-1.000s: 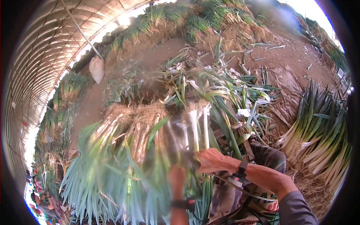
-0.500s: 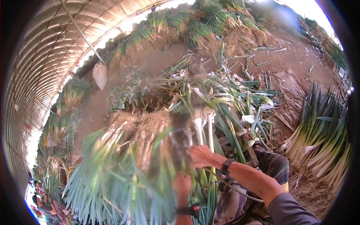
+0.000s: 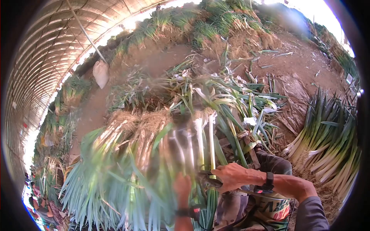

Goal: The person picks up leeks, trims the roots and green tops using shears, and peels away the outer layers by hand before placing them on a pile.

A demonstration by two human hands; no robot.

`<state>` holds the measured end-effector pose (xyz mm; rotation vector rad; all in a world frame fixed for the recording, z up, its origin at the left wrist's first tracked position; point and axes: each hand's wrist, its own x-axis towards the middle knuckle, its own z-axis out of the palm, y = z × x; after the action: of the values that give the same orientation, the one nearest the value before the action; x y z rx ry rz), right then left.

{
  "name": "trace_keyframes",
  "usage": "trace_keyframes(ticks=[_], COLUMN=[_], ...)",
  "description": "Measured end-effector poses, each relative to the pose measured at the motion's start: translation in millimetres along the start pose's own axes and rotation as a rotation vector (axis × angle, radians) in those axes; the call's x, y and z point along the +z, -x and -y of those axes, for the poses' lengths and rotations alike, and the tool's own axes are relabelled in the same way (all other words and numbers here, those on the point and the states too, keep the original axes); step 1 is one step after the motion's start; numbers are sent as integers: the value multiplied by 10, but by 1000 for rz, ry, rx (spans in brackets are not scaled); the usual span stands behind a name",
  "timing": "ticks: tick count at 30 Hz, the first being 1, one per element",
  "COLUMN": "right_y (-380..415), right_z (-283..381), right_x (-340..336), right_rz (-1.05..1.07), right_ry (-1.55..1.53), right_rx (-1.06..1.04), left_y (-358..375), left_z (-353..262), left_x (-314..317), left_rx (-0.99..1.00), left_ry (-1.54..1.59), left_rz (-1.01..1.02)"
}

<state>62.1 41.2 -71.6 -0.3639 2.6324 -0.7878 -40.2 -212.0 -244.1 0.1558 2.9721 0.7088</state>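
Observation:
My left hand (image 3: 182,186) looks blurred at the bottom middle, closed around the stalks of large green onions (image 3: 190,154); their white lower ends point away from me. Just right of it, my right hand (image 3: 233,176) is closed on a dark tool (image 3: 211,180), perhaps an air gun. The tool lies close over the leaves of two peeled green onions (image 3: 212,142). To the left spreads a pile of unpeeled green onions (image 3: 148,138), brown roots at the far end and leaves toward me. A smeared patch hides the middle of the view.
Stripped leaves (image 3: 235,96) lie heaped beyond my hands. A bundle of green onions (image 3: 327,142) rests on the ground at right. A printed container (image 3: 275,208) shows by my legs. A pale bag (image 3: 101,73) hangs near a pole, and more onion piles (image 3: 216,27) stand behind.
My right hand has moved down and right from the white stalks, and the dark tool now shows in it. The left hand has shifted slightly left. The printed container has come into sight.

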Motion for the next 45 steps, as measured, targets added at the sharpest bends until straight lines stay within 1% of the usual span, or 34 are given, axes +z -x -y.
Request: trace_keyframes(ticks=[1,2,5,6,8,9,11,12,13,15,16,19,20,23,26,28,29,32,35,37,39,41,42,44,45], right_y=[9,18,-30,-56,-57,-46,-73,-90,-102,-79,-62,-36,-18,-34,-92,-335,-388,-509,-691,-811,-874,-948,-974,-982,-1040], right_z=[-7,-9,-37,-31,40,91,184,193,199,283,316,346,367,378,507,329,316,290,177,95,87,115,150,228,199], right_x=[20,33,82,83,57,36,9,41,66,106,134,374,420,516,383,583,582,472,520,561,517,393,305,141,154], right_rz=[-14,-29,-62,-69,-154,-194,-149,-142,-136,-83,-54,-16,-21,2,19,-6,-32,-139,-141,-230,-239,-195,-183,-194,-216], right_ry=[22,44,44,34,20,11,-23,-20,-16,-66,-89,-112,-96,-80,-17,-13,-19,-48,-42,-51,-58,-73,-83,-118,-90], right_rx=[14,28,56,57,-8,-41,-42,-47,-49,-84,-101,-172,-179,-230,-163,-123,-123,-164,-108,-152,-123,-42,-12,5,-13], left_y=[4,20,263,367,507,548,596,653,643,616,590,494,475,418,255,116,73,-15,148,243,306,330,344,369,349], left_z=[46,60,83,-20,-228,-258,-268,-117,40,161,168,453,465,502,566,517,510,480,391,262,184,131,34,-141,-122], left_x=[55,90,101,-10,-213,-274,-354,-266,-200,-396,-457,-363,-362,-343,-181,-155,-142,-140,-146,-274,-304,-286,-363,-509,-488], left_rx=[-3,-41,25,29,31,33,38,259,266,279,160,85,72,95,80,11,-24,-120,-63,-75,-79,-66,-75,-97,-86], left_ry=[-1,-74,-12,9,50,52,58,1,12,31,-43,61,76,110,-28,-40,-47,-100,-46,4,15,-17,-22,-34,-51], left_rz=[40,60,-28,13,94,176,338,61,-74,-332,-357,-334,-331,-277,-254,-178,-139,71,-53,-18,-13,-39,-17,26,27])
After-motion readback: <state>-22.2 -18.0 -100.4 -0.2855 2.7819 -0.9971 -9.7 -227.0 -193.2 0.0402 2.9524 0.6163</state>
